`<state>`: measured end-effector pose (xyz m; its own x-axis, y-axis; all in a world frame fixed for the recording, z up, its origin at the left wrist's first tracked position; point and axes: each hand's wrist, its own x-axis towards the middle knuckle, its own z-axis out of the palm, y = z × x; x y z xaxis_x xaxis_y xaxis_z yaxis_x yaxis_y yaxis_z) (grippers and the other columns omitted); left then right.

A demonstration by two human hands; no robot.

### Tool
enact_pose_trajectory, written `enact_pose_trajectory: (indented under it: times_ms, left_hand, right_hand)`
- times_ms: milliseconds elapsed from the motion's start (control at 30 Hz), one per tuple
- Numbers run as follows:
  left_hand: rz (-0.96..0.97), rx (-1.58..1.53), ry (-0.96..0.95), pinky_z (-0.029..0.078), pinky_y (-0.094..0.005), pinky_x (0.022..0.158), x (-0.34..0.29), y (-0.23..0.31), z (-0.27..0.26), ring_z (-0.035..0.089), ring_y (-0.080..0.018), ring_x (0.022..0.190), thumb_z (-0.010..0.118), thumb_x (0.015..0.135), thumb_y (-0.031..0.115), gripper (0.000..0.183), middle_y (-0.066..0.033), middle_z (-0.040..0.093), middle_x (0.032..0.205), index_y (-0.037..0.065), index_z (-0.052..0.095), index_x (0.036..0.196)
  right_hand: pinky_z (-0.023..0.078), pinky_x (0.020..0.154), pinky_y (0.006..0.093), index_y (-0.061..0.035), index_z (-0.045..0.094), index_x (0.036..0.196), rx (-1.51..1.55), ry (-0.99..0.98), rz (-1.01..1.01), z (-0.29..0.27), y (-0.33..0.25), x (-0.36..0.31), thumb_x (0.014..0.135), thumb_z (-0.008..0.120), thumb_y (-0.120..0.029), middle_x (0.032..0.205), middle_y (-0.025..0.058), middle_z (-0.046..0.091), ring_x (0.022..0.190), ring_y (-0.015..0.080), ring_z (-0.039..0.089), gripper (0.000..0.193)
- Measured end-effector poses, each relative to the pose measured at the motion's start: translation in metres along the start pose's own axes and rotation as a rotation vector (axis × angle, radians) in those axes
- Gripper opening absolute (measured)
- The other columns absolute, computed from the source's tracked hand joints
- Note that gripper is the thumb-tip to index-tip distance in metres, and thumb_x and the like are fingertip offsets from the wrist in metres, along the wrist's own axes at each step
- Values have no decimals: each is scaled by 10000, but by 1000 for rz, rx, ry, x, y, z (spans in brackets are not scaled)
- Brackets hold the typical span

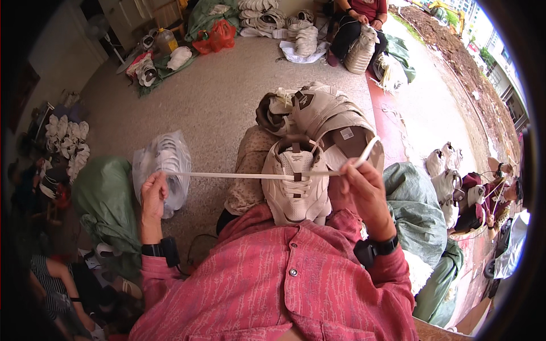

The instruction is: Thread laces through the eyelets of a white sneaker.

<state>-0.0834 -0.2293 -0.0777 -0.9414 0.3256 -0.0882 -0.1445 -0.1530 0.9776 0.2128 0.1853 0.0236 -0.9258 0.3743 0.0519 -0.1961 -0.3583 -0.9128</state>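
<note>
A cream shoe upper (296,196) with brown trim rests on my lap, its toe toward me and its lower eyelets laced. From it a flat white shoelace (227,175) stretches out to both sides. My left hand (153,190) is closed on the lace's left end, well away from the shoe. Nearer the shoe, my right hand (364,184) pinches the other side, and a loose end sticks up past the fingers. Just beyond lies a row of nested cream uppers (333,116), bent over my right knee.
Green sacks (105,196) stand at my left beside a clear plastic bag of uppers (165,153). Another green sack (415,199) sits at my right. Ahead, a seated person (364,25) handles a stack of uppers (362,51). A red bag (216,37) lies on the far floor.
</note>
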Motion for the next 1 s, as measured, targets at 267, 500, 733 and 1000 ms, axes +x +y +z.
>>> enact_pose_trajectory:
  times_ms: [267,500,733,1000]
  left_hand:
    - [77,-1016,-182,358,-248,518,12,4,2,408,-86,592,561,1007,215,162,45,436,682,71,614,1058]
    - [-42,-1015,346,444,-287,644,-7,60,58,520,-154,760,592,982,173,144,-28,580,851,49,647,1030]
    - [124,-1115,-205,374,-234,513,7,37,0,489,-110,670,559,1001,172,141,-12,535,799,35,591,1010]
    - [38,38,-246,249,-162,427,-16,29,145,359,22,498,675,924,146,73,90,524,632,75,694,923]
  right_hand:
    - [345,456,232,-22,551,1100,139,314,-359,-99,-14,-61,1051,440,-157,687,-11,450,518,87,397,182]
    - [395,550,213,-67,582,1172,115,667,-372,-168,6,-123,1027,529,-225,786,-37,536,616,60,465,221]
    - [497,655,250,-43,627,1152,485,1224,-232,-200,34,-116,996,574,-177,841,-5,638,752,96,594,213]
    - [207,406,188,-25,668,1099,-345,684,-198,-86,18,-31,992,594,-193,652,-73,453,490,6,329,212]
